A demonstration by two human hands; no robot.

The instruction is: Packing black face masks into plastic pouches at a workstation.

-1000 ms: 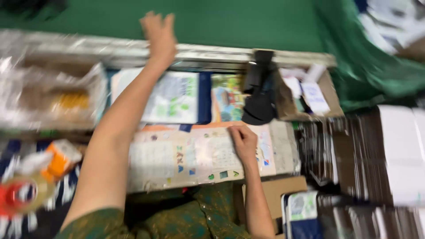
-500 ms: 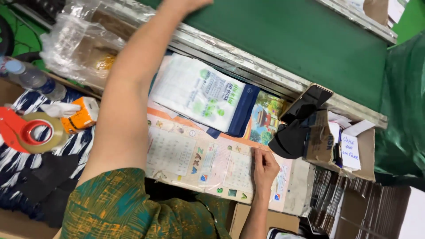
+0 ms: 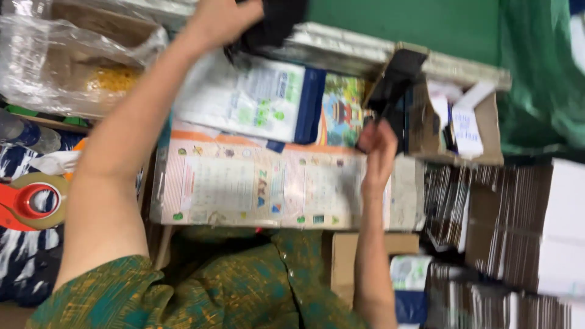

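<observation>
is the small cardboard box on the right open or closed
Open: the cardboard box has no lid over it, and white paper slips stand inside.

I count two hands of mine: my left hand, my right hand. One tape dispenser at left, one illustrated sheet, one white-and-blue packet, two cardboard boxes.

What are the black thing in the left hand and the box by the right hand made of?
Black item in the left hand: looks like soft matte fabric, limp and folded; blurred, so unsure. Box near the right hand: brown cardboard, matte, with raw flap edges.
</observation>
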